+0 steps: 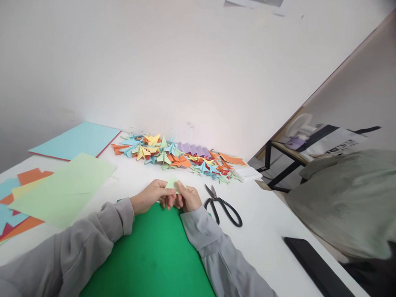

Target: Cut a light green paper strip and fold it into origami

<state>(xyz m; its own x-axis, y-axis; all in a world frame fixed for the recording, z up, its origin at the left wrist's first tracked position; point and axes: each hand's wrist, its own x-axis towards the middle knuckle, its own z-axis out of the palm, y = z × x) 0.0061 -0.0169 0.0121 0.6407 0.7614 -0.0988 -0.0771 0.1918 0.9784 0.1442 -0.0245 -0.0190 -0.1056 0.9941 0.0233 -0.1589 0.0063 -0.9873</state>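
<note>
Between the left hand (149,197) and the right hand (191,198) is a small green slip (171,184); the fingers of both are drawn narrow, pinching it with the thumbs on top. This 1 piece looks unfinished, though any creases are too small to tell. At 12 o'clock from it, a long heap of folded paper (165,158) suggests much is done. At 4 o'clock lie scissors (214,199), blades apart, untouched. At 9 o'clock on the tabletop (262,215), a flat sheet (67,185) and scraps (30,176) suggest plenty is left.
</note>
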